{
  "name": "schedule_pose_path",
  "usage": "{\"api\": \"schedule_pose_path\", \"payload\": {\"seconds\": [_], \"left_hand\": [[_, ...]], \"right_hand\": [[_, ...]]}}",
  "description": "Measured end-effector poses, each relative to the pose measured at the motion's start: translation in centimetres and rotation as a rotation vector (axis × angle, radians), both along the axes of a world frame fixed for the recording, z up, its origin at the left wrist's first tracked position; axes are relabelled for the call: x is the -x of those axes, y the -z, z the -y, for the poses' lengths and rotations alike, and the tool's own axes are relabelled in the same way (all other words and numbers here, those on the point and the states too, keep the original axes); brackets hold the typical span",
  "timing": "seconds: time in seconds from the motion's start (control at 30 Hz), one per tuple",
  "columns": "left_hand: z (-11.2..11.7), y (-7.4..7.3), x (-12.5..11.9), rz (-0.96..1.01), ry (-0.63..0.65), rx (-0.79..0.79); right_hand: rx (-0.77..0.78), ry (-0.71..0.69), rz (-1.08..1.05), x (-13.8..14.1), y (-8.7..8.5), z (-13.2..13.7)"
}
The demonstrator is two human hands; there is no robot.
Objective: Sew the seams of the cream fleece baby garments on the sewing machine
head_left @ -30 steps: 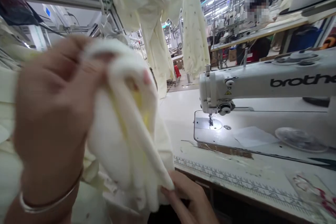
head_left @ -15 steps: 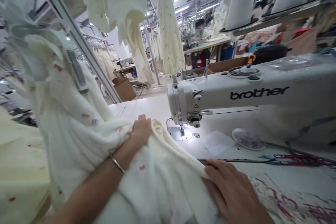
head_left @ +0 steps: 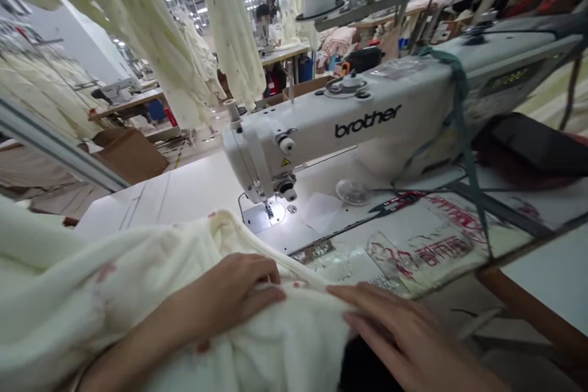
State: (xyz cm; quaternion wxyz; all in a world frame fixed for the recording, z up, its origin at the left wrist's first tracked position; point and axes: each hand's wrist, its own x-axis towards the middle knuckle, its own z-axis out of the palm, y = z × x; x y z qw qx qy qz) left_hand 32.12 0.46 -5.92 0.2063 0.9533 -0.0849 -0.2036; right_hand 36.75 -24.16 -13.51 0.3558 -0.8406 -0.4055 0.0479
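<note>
A white sewing table [head_left: 184,187] spans the middle of the view, dark lines marked across its left end. On it stands a white sewing machine [head_left: 321,122] lettered "brother", its lit needle plate [head_left: 264,214] set into the surface. To the right of the plate lie a pale thin sheet [head_left: 323,211], a clear round plastic piece [head_left: 353,192] and a red-handled tool [head_left: 399,201]. Nearer the front edge, clear plastic with red printing [head_left: 443,249] covers the top. A cream garment [head_left: 151,245] spreads across the near left part.
</note>
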Motion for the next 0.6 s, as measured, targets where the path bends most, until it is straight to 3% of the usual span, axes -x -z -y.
{"api": "schedule_pose_path", "payload": {"seconds": [0.07,0.17,0.27,0.37,0.6], "left_hand": [[0.1,1.5,-0.8,-0.008,-0.035,-0.127],[0.6,2.3,-1.5,0.031,-0.033,-0.228],[0.8,2.2,-1.9,0.181,0.035,-0.177],[0.4,2.3,-2.3,0.205,0.084,-0.138],[-0.9,1.0,-1.5,0.129,-0.028,0.016]], "right_hand": [[0.033,0.029,-0.085,-0.9,0.6,0.2],[0.008,0.041,-0.014,-1.4,1.1,0.2],[-0.034,0.06,0.157,-1.1,1.6,0.3],[-0.055,0.067,0.222,-0.9,2.3,0.5],[-0.113,0.026,0.286,-1.1,3.2,0.6]]}}
